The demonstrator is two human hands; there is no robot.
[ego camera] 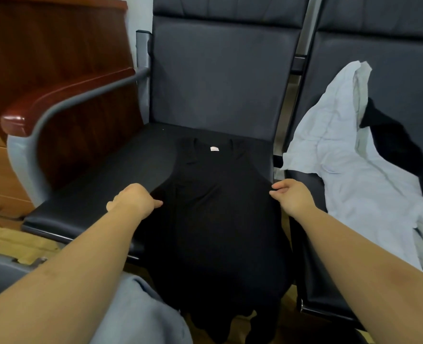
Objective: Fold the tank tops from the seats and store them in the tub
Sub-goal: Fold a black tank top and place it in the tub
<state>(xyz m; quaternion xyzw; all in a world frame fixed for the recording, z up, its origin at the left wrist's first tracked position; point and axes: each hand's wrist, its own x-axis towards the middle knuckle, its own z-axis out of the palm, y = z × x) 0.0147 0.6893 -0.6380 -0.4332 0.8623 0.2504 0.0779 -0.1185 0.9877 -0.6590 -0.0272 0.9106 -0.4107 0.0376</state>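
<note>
Black tank top (213, 214) lying flat on dark seat (101, 175), hem hanging over front edge. Left hand (134, 201) pinching its left side, right hand (291, 194) pinching right side. White garment (342, 155) lying on neighbouring seat (309, 177).

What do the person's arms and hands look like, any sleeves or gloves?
Both forearms are bare, with no sleeves in view. The left hand and right hand wear no gloves, rings, watches or bands. No markings show.
</note>
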